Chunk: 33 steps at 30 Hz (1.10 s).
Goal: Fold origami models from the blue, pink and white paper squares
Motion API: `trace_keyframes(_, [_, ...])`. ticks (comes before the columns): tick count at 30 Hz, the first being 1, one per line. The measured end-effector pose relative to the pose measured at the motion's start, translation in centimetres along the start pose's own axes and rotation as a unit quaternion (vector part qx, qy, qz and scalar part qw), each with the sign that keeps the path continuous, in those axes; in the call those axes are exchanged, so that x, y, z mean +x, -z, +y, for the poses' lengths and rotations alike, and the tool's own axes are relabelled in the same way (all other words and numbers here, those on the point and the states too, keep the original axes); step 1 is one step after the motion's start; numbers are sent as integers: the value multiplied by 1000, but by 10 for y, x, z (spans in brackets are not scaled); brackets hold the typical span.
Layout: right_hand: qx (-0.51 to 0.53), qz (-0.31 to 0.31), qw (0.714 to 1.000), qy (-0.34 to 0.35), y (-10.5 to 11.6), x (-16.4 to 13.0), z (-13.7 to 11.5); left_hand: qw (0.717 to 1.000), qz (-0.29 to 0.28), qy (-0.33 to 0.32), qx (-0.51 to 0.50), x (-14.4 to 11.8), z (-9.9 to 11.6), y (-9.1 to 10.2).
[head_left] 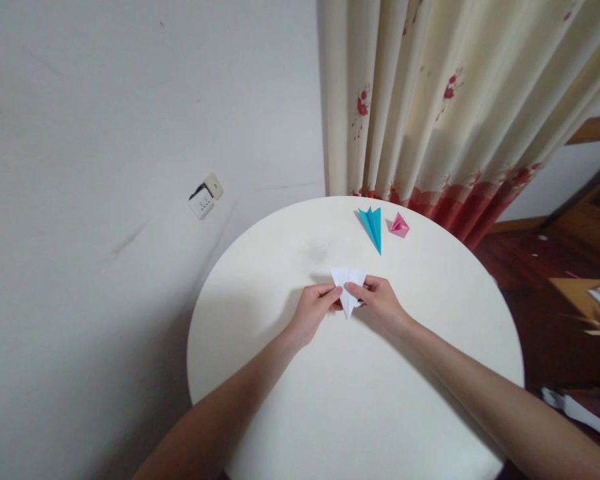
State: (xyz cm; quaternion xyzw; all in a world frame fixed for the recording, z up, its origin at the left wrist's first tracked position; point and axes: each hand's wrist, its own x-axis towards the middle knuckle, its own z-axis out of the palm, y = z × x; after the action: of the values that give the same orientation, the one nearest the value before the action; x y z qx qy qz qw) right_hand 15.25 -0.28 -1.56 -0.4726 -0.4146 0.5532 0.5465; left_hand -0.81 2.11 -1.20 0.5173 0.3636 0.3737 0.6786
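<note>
Both arms reach out; my left hand point(316, 308) and right hand point(380, 299) pinch the white paper point(349, 283) above the surface point(380, 400).

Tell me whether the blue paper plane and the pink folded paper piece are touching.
Apart. The head view shows a strip of bare white round table between the blue paper plane and the pink folded paper piece.

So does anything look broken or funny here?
Yes, one thing: the wall socket left of the round table sits crooked and looks pulled away from the wall. The white folded paper in the left hand and right hand, the blue paper plane and the pink paper shape look fine.
</note>
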Motion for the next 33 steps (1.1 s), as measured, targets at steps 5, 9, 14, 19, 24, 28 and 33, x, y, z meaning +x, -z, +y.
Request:
trace_keyframes(5, [-19,11,1000,17,1,1,2,1000,1,-11,28,-2,1,-1])
trace_keyframes(9, [-8,-6,1000,20,0,0,0,999,11,-11,43,-1,2,-1])
trace_keyframes(14, [2,-34,999,13,-1,-1,-2,999,33,-39,10,2,-1,1])
trace_keyframes(19, [-12,-49,998,25,0,-3,-4,989,86,-100,60,3,-2,5])
trace_keyframes(24, [-33,-21,997,66,0,-4,-5,985,71,-132,81,-2,3,1])
trace_keyframes(28, [-64,-43,993,84,-3,-6,-4,984,72,-137,86,-5,7,-1])
trace_keyframes(33, [-67,-7,990,126,-3,-6,-4,981,83,-145,95,-6,9,-1])
